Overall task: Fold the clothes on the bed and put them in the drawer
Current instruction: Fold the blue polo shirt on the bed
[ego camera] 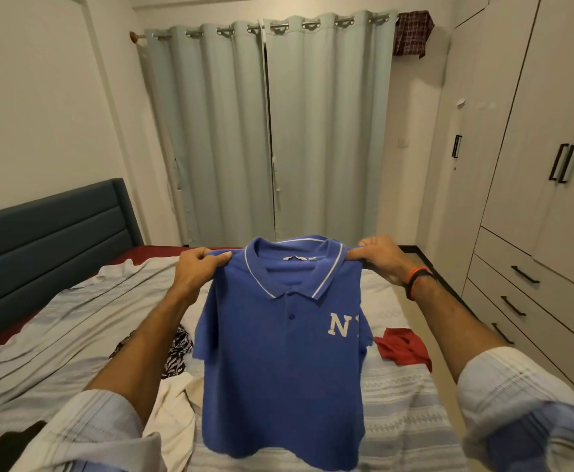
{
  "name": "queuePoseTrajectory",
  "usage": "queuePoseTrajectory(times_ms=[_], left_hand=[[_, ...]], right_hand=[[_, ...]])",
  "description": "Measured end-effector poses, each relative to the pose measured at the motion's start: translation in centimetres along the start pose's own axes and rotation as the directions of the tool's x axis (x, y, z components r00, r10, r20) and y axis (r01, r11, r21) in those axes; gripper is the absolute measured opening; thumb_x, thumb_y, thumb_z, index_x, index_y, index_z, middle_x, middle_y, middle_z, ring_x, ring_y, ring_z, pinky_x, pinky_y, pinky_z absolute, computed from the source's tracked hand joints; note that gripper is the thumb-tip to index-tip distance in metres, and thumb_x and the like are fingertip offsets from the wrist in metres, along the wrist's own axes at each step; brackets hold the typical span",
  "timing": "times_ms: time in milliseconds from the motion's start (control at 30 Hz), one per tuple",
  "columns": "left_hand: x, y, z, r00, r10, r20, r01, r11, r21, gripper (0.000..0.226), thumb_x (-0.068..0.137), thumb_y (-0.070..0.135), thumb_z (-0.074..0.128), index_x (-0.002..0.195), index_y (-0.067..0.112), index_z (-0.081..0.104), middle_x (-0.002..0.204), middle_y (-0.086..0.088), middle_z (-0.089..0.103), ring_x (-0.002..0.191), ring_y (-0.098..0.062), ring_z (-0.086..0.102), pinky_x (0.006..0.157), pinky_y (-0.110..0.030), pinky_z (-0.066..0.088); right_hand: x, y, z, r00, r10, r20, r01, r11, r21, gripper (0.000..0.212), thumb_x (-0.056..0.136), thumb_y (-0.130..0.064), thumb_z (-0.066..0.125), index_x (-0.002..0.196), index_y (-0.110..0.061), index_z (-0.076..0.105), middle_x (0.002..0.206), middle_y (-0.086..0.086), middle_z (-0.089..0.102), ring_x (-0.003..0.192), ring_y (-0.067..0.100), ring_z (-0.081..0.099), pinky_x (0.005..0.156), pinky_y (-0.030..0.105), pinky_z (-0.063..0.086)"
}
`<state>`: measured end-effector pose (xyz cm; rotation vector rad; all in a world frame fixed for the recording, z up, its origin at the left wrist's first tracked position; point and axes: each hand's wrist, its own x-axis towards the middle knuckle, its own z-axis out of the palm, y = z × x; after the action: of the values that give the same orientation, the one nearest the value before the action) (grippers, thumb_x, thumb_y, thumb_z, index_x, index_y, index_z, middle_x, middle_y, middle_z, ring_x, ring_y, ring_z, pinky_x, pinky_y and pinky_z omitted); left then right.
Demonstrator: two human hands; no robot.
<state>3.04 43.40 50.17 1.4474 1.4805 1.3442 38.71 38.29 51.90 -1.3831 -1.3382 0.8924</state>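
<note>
**Polo up by the shoulders, fold yet to begin**

Left hand [197,267] and right hand [379,257] each pinch a shoulder of the blue polo shirt [282,352], which hangs above the bed [415,403]. Collar up, hem down, long axis vertical, front facing the camera. Nothing is folded yet, by the look of it. Next move, I judge: lay it flat, keeping both shoulders level. The drawers [524,284] wait at right.
</note>
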Motion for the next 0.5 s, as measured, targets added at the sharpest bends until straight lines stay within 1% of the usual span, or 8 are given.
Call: queuePoseTrajectory(times_ms=[33, 100, 167, 267, 333, 400, 467, 500], left_hand=[[-0.1, 0.4, 0.0, 0.999, -0.023, 0.036, 0.028, 0.992, -0.125, 0.027, 0.077, 0.026, 0.080, 0.073, 0.009, 0.059, 0.078, -0.009, 0.063, 0.076, -0.020, 0.058, 0.070, -0.035, 0.050], [-0.2, 1.2, -0.3, 0.990, -0.043, 0.131, 0.076, 0.965, -0.252, 0.016, 0.085, 0.018, 0.074, 0.090, 0.004, 0.068, 0.089, -0.010, 0.069, 0.082, -0.021, 0.063, 0.069, -0.034, 0.053], [-0.3, 2.0, -0.7, 0.976, -0.029, 0.214, 0.097, 0.945, -0.314, 0.024, 0.089, 0.016, 0.070, 0.105, -0.002, 0.068, 0.096, -0.013, 0.071, 0.086, -0.023, 0.066, 0.070, -0.031, 0.057], [0.0, 2.1, -1.1, 0.973, -0.022, 0.228, 0.099, 0.938, -0.332, 0.025, 0.092, 0.014, 0.066, 0.111, -0.002, 0.065, 0.100, -0.014, 0.069, 0.089, -0.024, 0.065, 0.074, -0.031, 0.057], [0.4, 2.0, -1.0, 0.983, -0.027, 0.181, 0.067, 0.973, -0.221, 0.021, 0.094, 0.019, 0.065, 0.105, 0.001, 0.065, 0.098, -0.014, 0.067, 0.090, -0.025, 0.062, 0.080, -0.038, 0.054], [1.0, 1.8, -0.9, 0.997, 0.007, 0.073, -0.010, 0.999, 0.031, 0.022, 0.091, 0.029, 0.069, 0.086, 0.008, 0.062, 0.089, -0.012, 0.064, 0.085, -0.025, 0.058, 0.078, -0.041, 0.051], [1.3, 1.7, -1.0, 0.999, 0.032, -0.026, -0.025, 0.966, 0.256, 0.029, 0.087, 0.037, 0.073, 0.078, 0.013, 0.057, 0.085, -0.010, 0.064, 0.082, -0.027, 0.059, 0.078, -0.042, 0.053], [1.3, 1.6, -0.9, 0.998, 0.032, -0.052, -0.016, 0.957, 0.289, 0.030, 0.086, 0.038, 0.073, 0.080, 0.013, 0.057, 0.086, -0.010, 0.065, 0.083, -0.029, 0.060, 0.079, -0.043, 0.055]], right_hand=[[0.0, -0.4, 0.3, 1.000, -0.018, -0.009, 0.018, 0.998, 0.055, 0.046, 0.081, 0.004, 0.070, 0.055, -0.014, 0.036, 0.058, 0.004, 0.032, 0.059, 0.018, 0.036, 0.055, 0.025, 0.045], [0.4, -0.7, 0.8, 0.998, -0.042, -0.041, 0.047, 0.989, 0.138, 0.043, 0.083, 0.008, 0.066, 0.059, -0.013, 0.037, 0.061, 0.004, 0.035, 0.058, 0.016, 0.038, 0.050, 0.023, 0.043], [0.6, -0.6, 1.0, 0.996, -0.049, -0.069, 0.061, 0.979, 0.194, 0.038, 0.084, 0.007, 0.066, 0.062, -0.011, 0.041, 0.064, 0.006, 0.041, 0.059, 0.018, 0.043, 0.050, 0.022, 0.047], [0.7, -0.5, 1.2, 0.996, -0.038, -0.079, 0.057, 0.967, 0.248, 0.030, 0.084, 0.006, 0.068, 0.065, -0.007, 0.049, 0.068, 0.009, 0.051, 0.062, 0.020, 0.053, 0.053, 0.022, 0.054], [0.7, -0.4, 1.3, 0.995, -0.051, -0.084, 0.069, 0.973, 0.220, 0.028, 0.084, 0.006, 0.068, 0.065, -0.007, 0.051, 0.068, 0.010, 0.054, 0.062, 0.019, 0.055, 0.055, 0.023, 0.055], [0.7, -0.4, 1.5, 0.994, -0.064, -0.091, 0.079, 0.981, 0.176, 0.027, 0.083, 0.005, 0.069, 0.065, -0.007, 0.053, 0.067, 0.010, 0.055, 0.062, 0.019, 0.056, 0.057, 0.025, 0.055], [0.9, -0.4, 1.6, 0.992, -0.066, -0.103, 0.082, 0.984, 0.159, 0.027, 0.082, 0.005, 0.070, 0.066, -0.007, 0.053, 0.067, 0.010, 0.055, 0.063, 0.020, 0.056, 0.057, 0.025, 0.055], [0.9, -0.4, 1.6, 0.992, -0.060, -0.108, 0.077, 0.983, 0.165, 0.026, 0.082, 0.005, 0.071, 0.067, -0.008, 0.053, 0.068, 0.010, 0.056, 0.064, 0.020, 0.057, 0.058, 0.026, 0.056]])
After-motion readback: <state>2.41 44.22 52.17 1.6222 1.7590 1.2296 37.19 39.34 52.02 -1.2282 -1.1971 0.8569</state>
